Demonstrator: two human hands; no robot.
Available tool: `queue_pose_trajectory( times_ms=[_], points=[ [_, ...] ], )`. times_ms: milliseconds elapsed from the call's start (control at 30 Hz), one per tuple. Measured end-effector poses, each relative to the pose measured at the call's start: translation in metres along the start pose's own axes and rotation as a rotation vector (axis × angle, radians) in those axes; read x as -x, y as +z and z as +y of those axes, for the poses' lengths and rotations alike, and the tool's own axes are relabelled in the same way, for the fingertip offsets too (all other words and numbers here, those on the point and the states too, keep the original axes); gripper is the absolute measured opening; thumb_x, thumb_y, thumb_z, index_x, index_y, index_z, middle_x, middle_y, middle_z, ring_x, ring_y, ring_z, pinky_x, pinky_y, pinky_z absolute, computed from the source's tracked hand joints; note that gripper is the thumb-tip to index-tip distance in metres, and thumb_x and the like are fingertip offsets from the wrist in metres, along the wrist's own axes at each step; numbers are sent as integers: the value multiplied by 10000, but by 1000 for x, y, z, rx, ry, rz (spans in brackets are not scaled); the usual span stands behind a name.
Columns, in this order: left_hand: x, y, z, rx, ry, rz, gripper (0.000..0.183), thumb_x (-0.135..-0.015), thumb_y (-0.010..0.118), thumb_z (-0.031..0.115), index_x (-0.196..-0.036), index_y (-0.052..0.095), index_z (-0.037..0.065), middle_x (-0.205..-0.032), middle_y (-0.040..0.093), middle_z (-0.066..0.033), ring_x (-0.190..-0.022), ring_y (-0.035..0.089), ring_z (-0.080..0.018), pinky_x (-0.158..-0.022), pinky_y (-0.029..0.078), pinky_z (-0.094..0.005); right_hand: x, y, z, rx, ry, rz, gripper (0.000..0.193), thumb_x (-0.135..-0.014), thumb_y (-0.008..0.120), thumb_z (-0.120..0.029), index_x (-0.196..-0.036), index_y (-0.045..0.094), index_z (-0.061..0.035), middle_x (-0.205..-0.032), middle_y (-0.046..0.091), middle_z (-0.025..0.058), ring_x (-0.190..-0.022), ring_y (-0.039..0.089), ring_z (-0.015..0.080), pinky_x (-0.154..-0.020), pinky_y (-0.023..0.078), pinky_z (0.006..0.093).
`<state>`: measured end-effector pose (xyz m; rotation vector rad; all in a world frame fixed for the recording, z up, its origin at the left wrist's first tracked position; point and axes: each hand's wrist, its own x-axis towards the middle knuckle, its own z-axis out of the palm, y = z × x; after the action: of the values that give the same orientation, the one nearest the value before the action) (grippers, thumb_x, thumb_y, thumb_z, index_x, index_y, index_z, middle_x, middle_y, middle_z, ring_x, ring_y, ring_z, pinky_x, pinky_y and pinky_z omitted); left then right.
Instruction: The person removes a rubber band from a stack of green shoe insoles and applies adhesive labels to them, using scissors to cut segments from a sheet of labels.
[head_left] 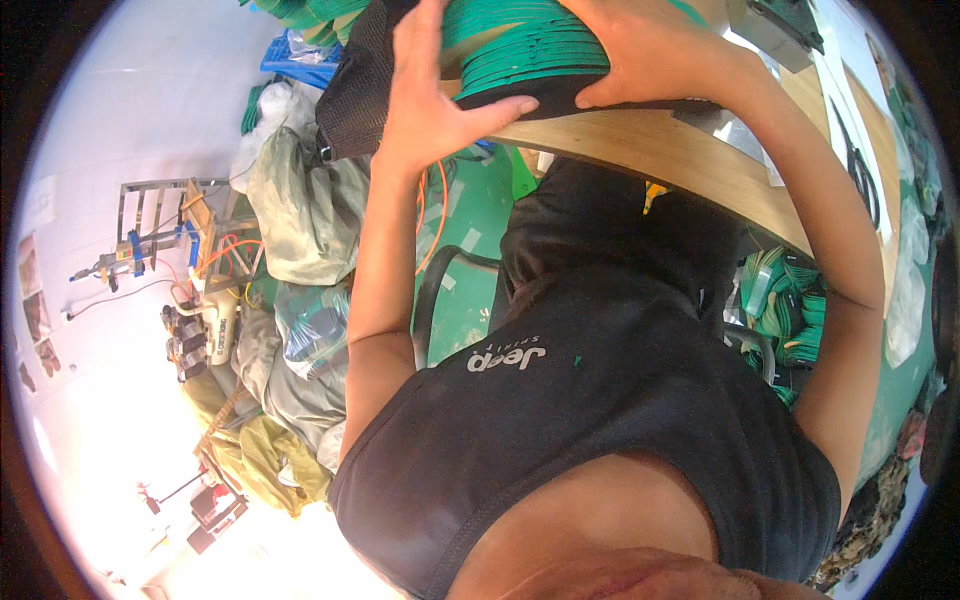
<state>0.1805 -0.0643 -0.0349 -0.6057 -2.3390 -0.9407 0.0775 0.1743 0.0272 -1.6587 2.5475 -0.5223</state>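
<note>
The left hand (425,95) is being held widely spread above the near edge of the counter (690,155), its thumb being laid along the near side of a stack of green sheets (530,50); the right hand (640,50) is being curved round the stack's other side, a gap being left between the thumb tips. How tightly the stack is being gripped cannot be told. It is apparently being steadied or squared between the two hands, and for the next move even pressure from both sides is probably being called for, lest the layers slip. The stack is being kept at the counter's near edge, its bright green layers being parted by thin dark lines, with a black layer (558,98) being shown beneath. Left of the counter a black mesh panel (355,90) is being seen; below its right part, more green bundles (785,305) are being stored
</note>
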Motion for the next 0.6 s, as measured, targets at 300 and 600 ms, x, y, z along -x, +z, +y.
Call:
queue_pose_trajectory(
  times_ms=[300, 600],
  points=[
    [6, -3, -1, 23, 54, -29, 1411, -512, 977, 477, -1606, 222, 2, -1664, 180, -270, -1532, 240, -385, -1224, 238, -489, 5, -9, -13, 38, 227, -188, 1250, -642, 898, -481, -1555, 224, 43, -1393, 499, 357, -1289, 507, 479, -1109, 393, 467],
    [20, -6, -10, -39, 15, -53, 1172, -607, 947, 435, -1543, 387, 8, -1662, 150, -292, -1525, 245, -427, -1212, 248, -513, -2, 19, -5, 216, -147, 140, 1226, -692, 861, -483, -1548, 207, 101, -1353, 519, 360, -1256, 521, 472, -1074, 411, 483]
  ],
)
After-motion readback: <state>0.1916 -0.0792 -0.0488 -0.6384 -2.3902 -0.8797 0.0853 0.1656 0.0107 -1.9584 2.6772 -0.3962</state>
